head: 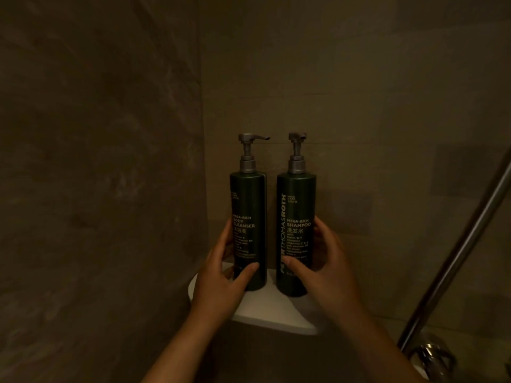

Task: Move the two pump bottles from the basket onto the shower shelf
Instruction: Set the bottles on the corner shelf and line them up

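Standing upright side by side on the white corner shower shelf (273, 313), the two pump bottles are near each other with a narrow gap between them. Each is a tall, straight-sided cylinder with a dark green, smooth, slightly glossy body and a grey metallic-looking pump head on a slim stem. The body cleanser bottle (249, 205) stands on the left with its nozzle pointing right; the shampoo bottle (296, 205) stands on the right, with pale printed lettering running across and up its front. The left hand (221, 275) is wrapped around the lower part of the body cleanser bottle, thumb across the front and fingers behind. The right hand (320, 261) grips the lower part of the shampoo bottle in the same way. The shelf is a smooth, matte slab with a rounded front edge, fitted into a corner of mottled brown stone-look wall tiles (96, 161). A polished metal rail (453, 258) slants up at the right.
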A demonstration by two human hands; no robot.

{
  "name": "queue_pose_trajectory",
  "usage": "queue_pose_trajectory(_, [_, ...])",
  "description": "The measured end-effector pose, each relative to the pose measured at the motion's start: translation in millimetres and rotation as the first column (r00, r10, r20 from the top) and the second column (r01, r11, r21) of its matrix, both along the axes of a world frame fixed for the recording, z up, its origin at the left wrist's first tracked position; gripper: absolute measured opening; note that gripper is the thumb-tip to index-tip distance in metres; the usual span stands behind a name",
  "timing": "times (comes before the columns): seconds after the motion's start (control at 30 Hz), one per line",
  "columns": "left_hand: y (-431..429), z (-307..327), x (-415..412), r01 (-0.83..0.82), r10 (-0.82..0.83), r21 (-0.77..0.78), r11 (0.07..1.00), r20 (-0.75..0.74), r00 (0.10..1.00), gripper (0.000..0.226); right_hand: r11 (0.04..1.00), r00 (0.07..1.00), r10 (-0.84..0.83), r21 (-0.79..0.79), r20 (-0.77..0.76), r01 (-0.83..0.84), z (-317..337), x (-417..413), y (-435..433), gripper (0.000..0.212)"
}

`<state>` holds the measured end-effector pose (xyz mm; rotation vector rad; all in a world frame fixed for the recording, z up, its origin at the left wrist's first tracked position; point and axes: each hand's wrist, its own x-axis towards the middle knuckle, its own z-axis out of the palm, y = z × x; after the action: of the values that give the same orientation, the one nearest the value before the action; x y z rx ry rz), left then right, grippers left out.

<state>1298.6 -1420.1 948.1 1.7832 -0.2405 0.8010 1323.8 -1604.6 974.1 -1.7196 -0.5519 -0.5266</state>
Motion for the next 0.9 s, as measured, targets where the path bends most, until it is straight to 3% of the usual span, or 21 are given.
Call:
queue_pose_trajectory(0.27, [4,-4,3,0.029,-0.029,0.041,0.999,-0.005,1.000,0.091,0.997,1.000,-0.007,0.079,-0.021,0.009,-18,-1,17,0.074])
queue_pose_trajectory(0.63, [8,-7,11,0.023,-0.022,-0.048,0.999,0.025,0.999,0.089,1.000,1.000,0.009,-0.009,-0.019,-0.009,-17,4,18,0.079])
queue_pose_trajectory(0.9, [9,-8,10,0.022,-0.021,-0.080,0.997,0.019,1.000,0.083,1.000,1.000,-0.019,0.011,0.022,0.019,-18,1,22,0.076])
